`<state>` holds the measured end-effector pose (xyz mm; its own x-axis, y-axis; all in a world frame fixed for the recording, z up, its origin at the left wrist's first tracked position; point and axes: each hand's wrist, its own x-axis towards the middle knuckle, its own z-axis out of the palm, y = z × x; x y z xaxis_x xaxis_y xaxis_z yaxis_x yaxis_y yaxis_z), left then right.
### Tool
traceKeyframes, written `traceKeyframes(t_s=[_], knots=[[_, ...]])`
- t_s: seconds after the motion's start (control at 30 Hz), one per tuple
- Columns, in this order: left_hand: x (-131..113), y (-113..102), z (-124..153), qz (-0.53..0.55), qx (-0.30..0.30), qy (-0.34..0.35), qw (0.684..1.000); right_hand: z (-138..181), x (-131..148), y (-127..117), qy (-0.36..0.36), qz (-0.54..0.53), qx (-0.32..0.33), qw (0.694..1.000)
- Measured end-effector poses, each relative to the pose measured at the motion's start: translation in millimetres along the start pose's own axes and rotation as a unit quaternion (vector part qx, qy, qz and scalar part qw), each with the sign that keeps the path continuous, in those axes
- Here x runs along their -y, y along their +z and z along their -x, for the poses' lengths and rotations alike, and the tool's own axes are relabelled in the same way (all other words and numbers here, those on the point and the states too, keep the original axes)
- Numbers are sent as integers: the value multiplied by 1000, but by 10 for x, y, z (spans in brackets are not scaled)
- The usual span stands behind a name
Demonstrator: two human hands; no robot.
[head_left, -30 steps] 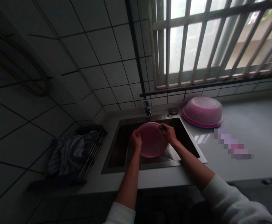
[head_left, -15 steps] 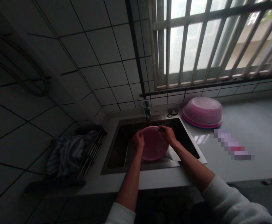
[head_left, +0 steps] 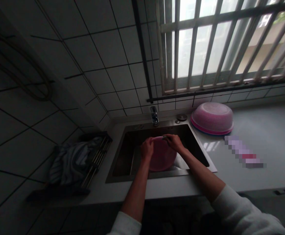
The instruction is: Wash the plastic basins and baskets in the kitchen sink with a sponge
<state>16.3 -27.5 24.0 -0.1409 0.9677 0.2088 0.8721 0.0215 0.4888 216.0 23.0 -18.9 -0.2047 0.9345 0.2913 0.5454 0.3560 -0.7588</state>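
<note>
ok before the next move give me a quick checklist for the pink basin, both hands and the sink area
1. Left-hand grip on the rim of the pink basin: ok
2. Right-hand grip at the rim: ok
3. Identity of the small dark item in the right fingers: cannot tell
4. Basin resting on the bottom of the sink: cannot tell
5. Stacked basins apart from both hands: ok
6. Striped cloth apart from the sink: ok

Texts, labels, brands, numbers, signs: none are showing legibly. Pixelated patch (head_left: 244, 152), lilac and pink, on the white countertop (head_left: 267, 127): coarse blocks are covering the surface there, and any marking under them is staying unreadable.
</note>
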Motion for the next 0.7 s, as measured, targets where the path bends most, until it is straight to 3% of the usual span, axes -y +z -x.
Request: traceKeyframes(t_s=[0.2,0.43,0.7], knots=[[-43,103,11,-22,53,97,994,57,200,83,-63,-35,29,997],[69,-4,-21,33,-35,-38,998,9,61,-104,17,-4,-5,1000],[30,63,-7,43,6,18,999,20,121,10,-14,-8,18,1000]])
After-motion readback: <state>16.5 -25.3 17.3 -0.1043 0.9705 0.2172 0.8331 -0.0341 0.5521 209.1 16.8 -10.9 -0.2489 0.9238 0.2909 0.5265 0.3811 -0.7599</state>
